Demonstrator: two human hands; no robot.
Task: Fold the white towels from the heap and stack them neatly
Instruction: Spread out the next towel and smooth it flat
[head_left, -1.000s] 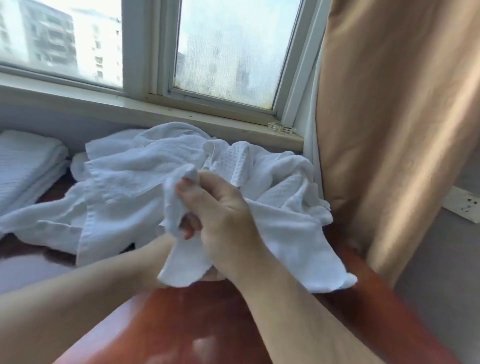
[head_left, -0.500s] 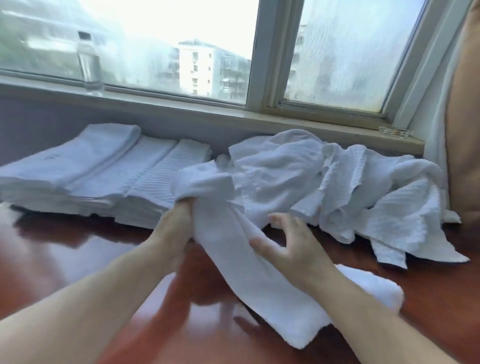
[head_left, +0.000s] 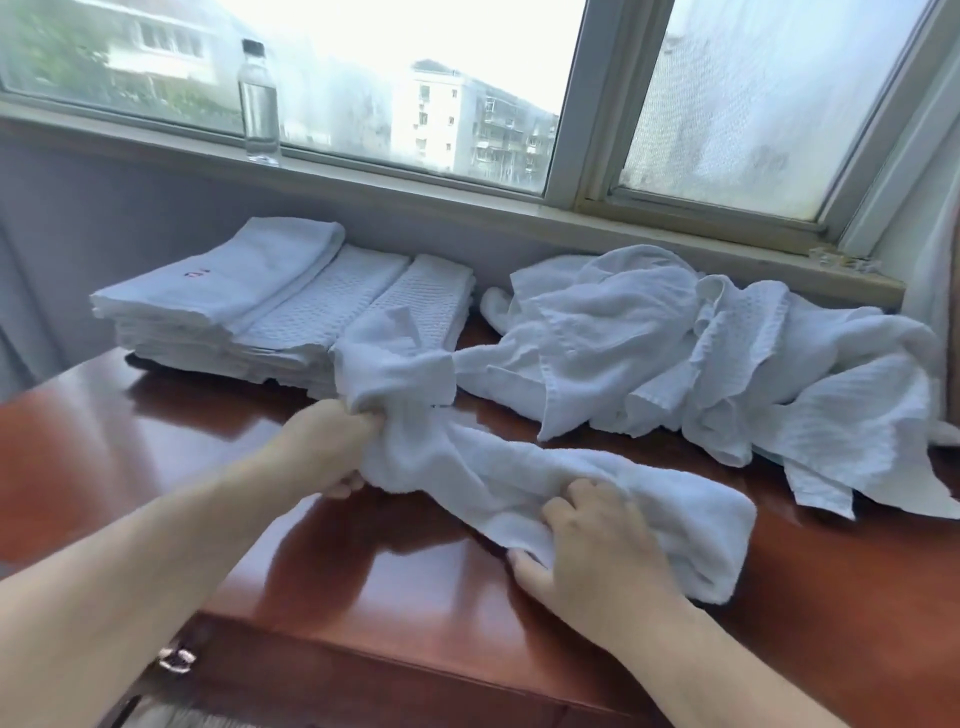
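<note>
A good part is done: a stack (head_left: 270, 306) of folded towels sits at the far left of the bench (head_left: 156, 447), below the sill where a bottle (head_left: 258, 98) stands. Plenty is left, though. The heap (head_left: 701, 353) sprawls crumpled along the far right edge, with several towels in it by my guess. The towel (head_left: 519, 478) I am working on lies rumpled and unfolded across the middle of the bench, running toward the near right. My left hand (head_left: 332, 447) grips its bunched end just in front of the stack, and my right hand (head_left: 587, 551) curls over its near edge, fingers on top and thumb below. Half a second ago my right hand hovered open above the cloth; now it is down and holding. The towel is drawn out longer and lower — clear of the heap.
</note>
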